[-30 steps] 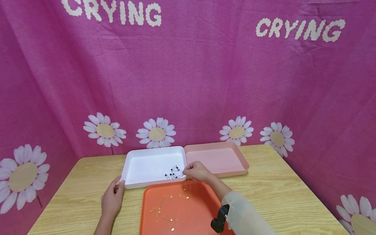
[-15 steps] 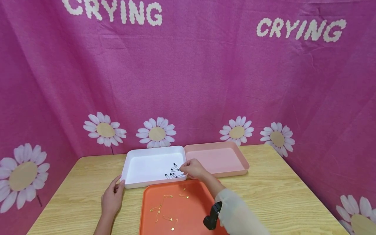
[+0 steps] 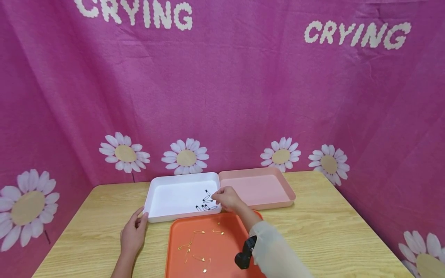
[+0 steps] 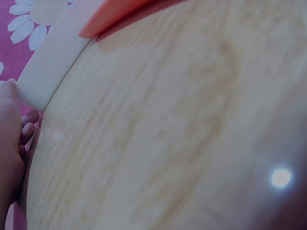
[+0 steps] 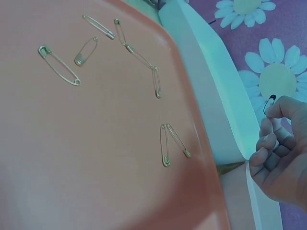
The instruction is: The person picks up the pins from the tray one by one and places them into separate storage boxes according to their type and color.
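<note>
My right hand (image 3: 227, 199) pinches a black safety pin (image 5: 271, 99) between thumb and fingertips, above the right end of the white tray (image 3: 163, 181). Several black safety pins (image 3: 206, 207) lie in that tray by its front right corner. At the tray's front left corner, my left hand (image 3: 133, 233) holds the edge; in the left wrist view, its fingers are curled beside the corner. In front stands an orange tray (image 3: 229, 251) with several gold safety pins (image 5: 60, 66) scattered on it, some of them touching.
A pink tray (image 3: 255, 185) stands against the right side of the white one. All the trays are on a wooden table (image 3: 330, 224). Behind it hangs a magenta cloth (image 3: 229, 96) with daisies and lettering.
The right hand has moved slightly left and up over the white tray, the pinched pin with it. The left hand has stayed at the tray corner.
</note>
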Demonstrator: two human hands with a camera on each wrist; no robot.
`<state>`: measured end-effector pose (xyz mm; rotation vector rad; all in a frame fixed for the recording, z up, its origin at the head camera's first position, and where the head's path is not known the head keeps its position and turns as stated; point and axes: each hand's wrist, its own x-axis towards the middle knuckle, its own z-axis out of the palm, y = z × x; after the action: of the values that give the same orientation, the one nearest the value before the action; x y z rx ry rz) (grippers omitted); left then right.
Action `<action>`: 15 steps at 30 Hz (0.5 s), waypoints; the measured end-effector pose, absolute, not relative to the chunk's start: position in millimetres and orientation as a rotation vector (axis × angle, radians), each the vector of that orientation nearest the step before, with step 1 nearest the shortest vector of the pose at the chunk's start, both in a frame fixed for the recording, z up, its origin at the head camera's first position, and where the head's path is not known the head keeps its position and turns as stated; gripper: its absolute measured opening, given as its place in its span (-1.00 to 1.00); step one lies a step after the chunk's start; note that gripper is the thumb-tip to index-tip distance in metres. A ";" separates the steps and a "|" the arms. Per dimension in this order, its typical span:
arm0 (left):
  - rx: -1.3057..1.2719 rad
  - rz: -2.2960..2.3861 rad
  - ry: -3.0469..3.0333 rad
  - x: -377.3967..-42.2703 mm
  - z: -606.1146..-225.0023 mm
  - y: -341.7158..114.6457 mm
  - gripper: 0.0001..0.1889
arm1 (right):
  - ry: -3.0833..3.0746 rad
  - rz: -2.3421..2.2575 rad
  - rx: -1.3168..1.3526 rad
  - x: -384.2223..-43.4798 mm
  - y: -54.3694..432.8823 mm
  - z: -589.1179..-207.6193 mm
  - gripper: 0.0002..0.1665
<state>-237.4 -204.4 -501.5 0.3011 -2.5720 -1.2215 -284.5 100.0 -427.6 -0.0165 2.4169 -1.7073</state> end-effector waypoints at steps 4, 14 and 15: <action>0.299 -1.221 -2.568 -238.3 -502.2 -204.2 -0.42 | 2.409 -1.730 -0.021 -284.6 98.4 -428.7 -0.71; 0.297 -1.222 -2.577 -239.1 -502.9 -205.8 -0.41 | 2.399 -1.788 0.012 -284.2 102.3 -425.7 -0.74; 0.299 -1.224 -2.576 -238.8 -502.6 -206.0 -0.41 | 2.400 -1.791 0.012 -283.7 103.8 -424.4 -0.74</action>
<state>-238.8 -206.0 -502.6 0.2989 -2.5756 -1.2235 -283.7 103.8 -424.4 0.0116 2.4001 -1.7910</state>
